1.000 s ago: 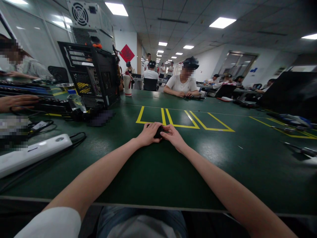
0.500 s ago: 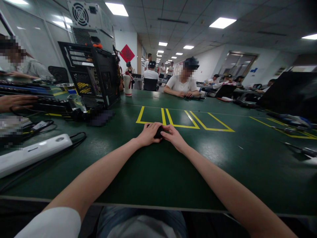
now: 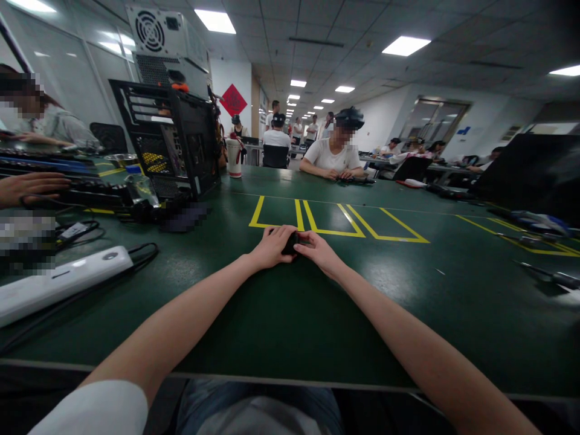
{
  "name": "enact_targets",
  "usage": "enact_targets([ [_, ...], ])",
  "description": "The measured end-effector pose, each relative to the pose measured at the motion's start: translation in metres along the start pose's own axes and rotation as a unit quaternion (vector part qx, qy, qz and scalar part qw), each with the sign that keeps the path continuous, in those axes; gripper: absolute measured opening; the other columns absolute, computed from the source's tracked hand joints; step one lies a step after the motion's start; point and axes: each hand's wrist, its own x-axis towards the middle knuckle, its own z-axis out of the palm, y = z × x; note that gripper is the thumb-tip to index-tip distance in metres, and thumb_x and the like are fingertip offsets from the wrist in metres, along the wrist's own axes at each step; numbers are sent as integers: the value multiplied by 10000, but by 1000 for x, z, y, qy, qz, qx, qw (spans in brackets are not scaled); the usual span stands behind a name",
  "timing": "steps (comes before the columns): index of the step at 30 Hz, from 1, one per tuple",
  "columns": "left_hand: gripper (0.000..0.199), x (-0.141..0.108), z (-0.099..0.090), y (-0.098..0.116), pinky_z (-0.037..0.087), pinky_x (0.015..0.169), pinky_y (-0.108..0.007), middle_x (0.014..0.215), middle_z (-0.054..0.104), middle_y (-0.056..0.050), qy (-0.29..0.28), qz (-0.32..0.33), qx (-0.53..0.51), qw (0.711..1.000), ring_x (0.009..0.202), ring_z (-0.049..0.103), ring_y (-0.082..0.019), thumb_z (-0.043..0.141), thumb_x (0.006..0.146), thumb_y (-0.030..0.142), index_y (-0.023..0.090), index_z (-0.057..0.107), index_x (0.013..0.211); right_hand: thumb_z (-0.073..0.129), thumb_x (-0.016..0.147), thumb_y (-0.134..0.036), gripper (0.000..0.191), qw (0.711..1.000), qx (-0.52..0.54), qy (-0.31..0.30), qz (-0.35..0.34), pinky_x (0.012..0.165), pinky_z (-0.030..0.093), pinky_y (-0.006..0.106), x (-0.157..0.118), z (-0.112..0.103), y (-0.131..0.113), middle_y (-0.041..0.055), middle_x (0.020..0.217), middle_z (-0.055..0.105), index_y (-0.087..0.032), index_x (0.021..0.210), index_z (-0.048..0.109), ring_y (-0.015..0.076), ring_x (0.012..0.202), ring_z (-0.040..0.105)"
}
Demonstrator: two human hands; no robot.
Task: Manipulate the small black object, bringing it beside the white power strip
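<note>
A small black object (image 3: 290, 243) is between my two hands on the green table (image 3: 290, 314), just in front of the yellow tape outlines (image 3: 326, 232). My left hand (image 3: 273, 246) curls over its left side, fingers on top and thumb at the near side. From the right, my right hand (image 3: 317, 249) pinches its edge with thumb and fingertips. Much of the object is hidden by my fingers, so what it is cannot be made out.
A white power strip (image 3: 67, 281) with a black cable lies at the left. Behind it stand an open black computer case (image 3: 181, 142) and a cup (image 3: 234, 158). A person's hand (image 3: 31, 187) rests at far left. Tools (image 3: 553, 277) lie at right; another person (image 3: 333, 157) sits opposite.
</note>
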Motion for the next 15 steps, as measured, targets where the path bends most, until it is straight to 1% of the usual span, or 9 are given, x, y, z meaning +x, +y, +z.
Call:
enact_targets([
  [3,604,0,0,0,241,926,-427,1189,450,-90,1,-1,-1,1000,1111,412,-266,605,645,266,210,303,1165,678,609,-225,380,1000,-1,-7,-5,843,429,354,-4,1,-2,6,933,542,-225,926,468,136,865,554],
  [7,594,1,2,0,250,921,-427,1194,453,-91,3,-3,8,1000,1102,421,-267,597,656,288,208,305,1167,624,668,-299,264,1000,-14,18,-10,833,430,355,-5,4,-4,6,911,540,-227,877,481,134,871,538],
  [9,599,1,2,0,251,921,-429,1193,455,-91,4,-3,10,1000,1101,422,-267,600,654,289,205,304,1168,620,670,-309,250,999,-14,29,-14,825,434,351,-4,5,-4,4,905,537,-220,860,484,128,855,538],
  [12,604,1,2,0,252,919,-429,1189,457,-93,6,-2,10,1000,1102,422,-268,604,650,281,201,305,1168,632,658,-307,306,999,-13,29,-6,820,436,356,-2,5,-3,13,915,545,-214,910,485,133,853,543],
  [15,606,1,1,0,252,921,-430,1189,457,-93,3,-3,10,1000,1106,420,-268,605,650,276,202,302,1170,637,652,-314,357,999,-24,30,11,841,423,370,0,3,-1,44,983,551,-198,962,503,157,910,536],
])
